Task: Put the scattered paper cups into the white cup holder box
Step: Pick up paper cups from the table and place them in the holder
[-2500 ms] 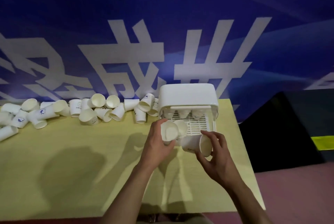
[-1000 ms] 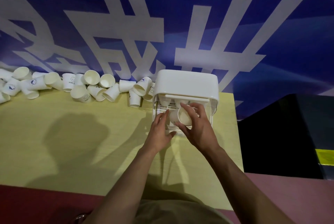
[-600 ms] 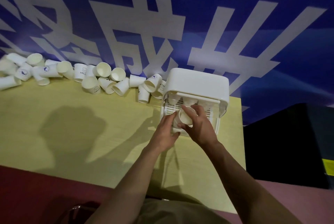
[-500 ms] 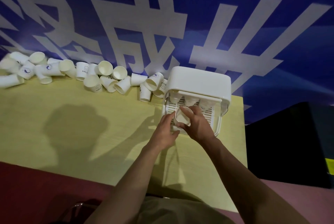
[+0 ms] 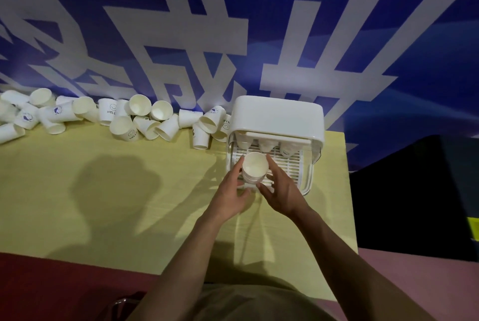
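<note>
Behind everything hangs a blue banner (image 5: 259, 22) with huge white characters, cropped too much to read. Below it a pale yellow bench (image 5: 103, 204) fills the middle of the view.

At about one o'clock on the bench stands the white cup holder box (image 5: 277, 116), its slatted tray (image 5: 293, 165) drawn out toward the person. A few cups (image 5: 267, 143) sit upside down under its lid at the back. A short stack of cups (image 5: 254, 168) stands mouth up on the tray's front left corner. The left hand (image 5: 230, 191) and the right hand (image 5: 281, 193) bracket this stack, fingers curled lightly against its sides; whether they grip or merely steady it I cannot tell.

By my reckoning the job is barely begun: the heap of loose cups (image 5: 124, 118), running from nine to eleven o'clock along the bench's far edge, far outnumbers those stowed.

Several loose cups carry "HELLO" beneath a smiley outline; others bear a small blue emblem, too small to read.
</note>
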